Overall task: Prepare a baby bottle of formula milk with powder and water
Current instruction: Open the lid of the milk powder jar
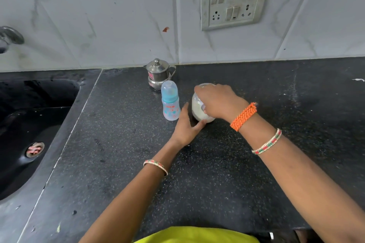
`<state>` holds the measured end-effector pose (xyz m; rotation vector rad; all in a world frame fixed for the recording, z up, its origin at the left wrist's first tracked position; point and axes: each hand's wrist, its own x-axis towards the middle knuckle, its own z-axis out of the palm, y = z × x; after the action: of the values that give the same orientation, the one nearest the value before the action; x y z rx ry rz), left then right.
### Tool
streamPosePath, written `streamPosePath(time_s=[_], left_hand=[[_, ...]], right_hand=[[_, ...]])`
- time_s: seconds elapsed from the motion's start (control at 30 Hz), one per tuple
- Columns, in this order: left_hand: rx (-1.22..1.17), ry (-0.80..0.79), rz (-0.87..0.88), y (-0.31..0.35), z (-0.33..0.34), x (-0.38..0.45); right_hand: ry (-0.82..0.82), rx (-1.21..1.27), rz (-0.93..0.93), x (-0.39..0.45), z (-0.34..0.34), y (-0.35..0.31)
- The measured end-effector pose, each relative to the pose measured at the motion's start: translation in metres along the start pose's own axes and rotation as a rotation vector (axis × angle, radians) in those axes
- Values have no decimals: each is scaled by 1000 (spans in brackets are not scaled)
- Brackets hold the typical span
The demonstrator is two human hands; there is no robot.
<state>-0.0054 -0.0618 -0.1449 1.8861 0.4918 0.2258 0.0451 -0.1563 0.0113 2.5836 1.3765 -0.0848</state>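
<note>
— See how the right hand (216, 101) sits on top of that clear glass jar of white powder (200, 109)? The fingers curl down over its mouth. I'd say it's working the lid or reaching in, but the hand hides the opening, so I can't tell which.

— And the left hand (186, 125)?

— Cupped against the jar's near left side, thumb and fingers touching the glass, steadying it. Not wrapped right round, as far as I can see.

— What worries you?

— The small baby bottle with the blue collar and clear cap (170, 101) stands just beside the jar, on its left, right by the left hand's fingers. A jerk when the jar's top gives and the hand could knock it over. It's capped still, so nothing would spill, but it might roll.

— Roll where?

— Left, toward the black sink (29, 116). The speckled black stone counter (227, 173) ends at a step there, though there's a fair stretch between. The other risk is powder: tip the jar while twisting and it dusts the counter.

— Room to work?

— Plenty. Near side and the right are open. Behind, the little lidded steel pot (159, 74) sits close behind the bottle, against the tiled wall (118, 25), so pushing anything farther back is tight. I'd slide the bottle nearer first.
</note>
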Motion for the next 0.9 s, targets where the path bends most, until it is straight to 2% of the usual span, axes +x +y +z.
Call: streamPosePath(time_s=[0.07, 0.13, 0.2, 0.33, 0.5, 0.8, 0.9], left_hand=[[-73, 99, -57, -12, -6, -11], [-248, 185, -132, -20, -14, -18], [-355, 174, -156, -23, -21, -24], [-426, 159, -170, -19, -25, -33], [-469, 176, -172, -21, -26, -38], [-505, 189, -194, -20, -26, -40], [-579, 291, -198, -11, -29, -45]], right_hand=[[-20, 28, -21, -7, 11, -6], [-31, 44, -47, -19, 26, -17], [20, 60, -39, -30, 44, -27], [154, 87, 46, -47, 83, -47], [125, 81, 111, -54, 105, -50], [47, 183, 50, -52, 102, -46], [62, 273, 79, -49, 85, -40]])
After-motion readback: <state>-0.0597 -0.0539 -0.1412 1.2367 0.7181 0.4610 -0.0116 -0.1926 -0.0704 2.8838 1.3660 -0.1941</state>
